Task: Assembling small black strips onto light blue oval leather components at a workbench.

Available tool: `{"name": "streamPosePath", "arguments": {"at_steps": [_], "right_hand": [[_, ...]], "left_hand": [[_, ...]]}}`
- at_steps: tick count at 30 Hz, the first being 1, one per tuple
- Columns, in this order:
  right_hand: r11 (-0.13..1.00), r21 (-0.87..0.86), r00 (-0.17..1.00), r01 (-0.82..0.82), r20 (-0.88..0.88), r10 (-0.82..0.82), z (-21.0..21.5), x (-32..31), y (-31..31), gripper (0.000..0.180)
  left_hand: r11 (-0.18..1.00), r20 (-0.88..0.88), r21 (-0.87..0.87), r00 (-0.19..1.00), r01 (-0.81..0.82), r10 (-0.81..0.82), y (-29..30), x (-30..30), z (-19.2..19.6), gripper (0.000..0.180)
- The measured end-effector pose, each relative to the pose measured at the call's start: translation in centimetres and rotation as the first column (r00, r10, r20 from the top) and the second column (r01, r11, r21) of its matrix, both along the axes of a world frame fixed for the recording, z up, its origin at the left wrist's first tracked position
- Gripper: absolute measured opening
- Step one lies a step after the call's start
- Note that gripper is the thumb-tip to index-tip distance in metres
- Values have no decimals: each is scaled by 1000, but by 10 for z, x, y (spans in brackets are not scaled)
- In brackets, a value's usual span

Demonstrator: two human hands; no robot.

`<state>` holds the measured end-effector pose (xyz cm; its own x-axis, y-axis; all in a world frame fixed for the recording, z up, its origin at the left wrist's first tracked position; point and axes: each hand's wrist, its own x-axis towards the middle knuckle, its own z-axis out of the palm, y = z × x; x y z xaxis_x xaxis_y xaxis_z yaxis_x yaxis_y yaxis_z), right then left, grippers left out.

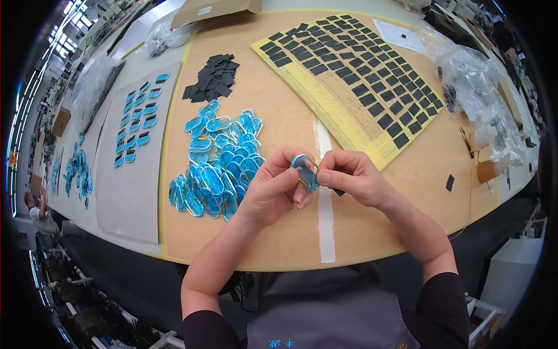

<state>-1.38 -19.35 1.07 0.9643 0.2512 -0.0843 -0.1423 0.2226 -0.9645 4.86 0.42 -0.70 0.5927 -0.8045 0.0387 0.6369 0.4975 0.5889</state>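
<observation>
My left hand (273,186) grips an oval, glossy blue piece (304,171) with a pale rim, its thumb and fingers around one side. My right hand (356,177) is closed in a pinch at the oval piece's right edge. The corner of a small black rectangular patch (339,192) sticks out below its fingers. Left of my hands lies a heap of similar blue oval pieces (212,180) on the brown tabletop. Beyond that heap is a loose pile of black patches (215,78).
A yellow-edged board (331,119) with rows of black patches lies at the far right. Finished-looking ovals with black patches stand in rows on a grey sheet (131,198) at left. Clear plastic bags (474,87), a brown tape roll (487,171) and a stray patch (450,182) lie right.
</observation>
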Motion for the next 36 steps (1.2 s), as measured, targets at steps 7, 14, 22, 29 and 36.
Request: {"name": "streamPosePath", "arguments": {"at_steps": [7, 14, 22, 29, 36], "right_hand": [[999, 39, 999, -32, 8, 31, 0, -1, 0, 16], [996, 90, 999, 26, -47, -22, 2, -4, 7, 17], [990, 140, 995, 21, -100, -7, -2, -4, 3, 20], [992, 122, 995, -7, -102, 20, 5, 1, -9, 24], [979, 158, 992, 126, 7, -129, 3, 2, -2, 35]], "left_hand": [[995, 90, -94, 996, -19, 28, -5, -4, -3, 20], [993, 112, -101, 991, -59, 70, -2, 2, -6, 22], [995, 168, -72, 983, -68, 79, -3, 2, -7, 23], [988, 233, -128, 966, -82, 110, -3, 4, -9, 22], [993, 199, -75, 974, -93, 106, 1, 4, -9, 20]]}}
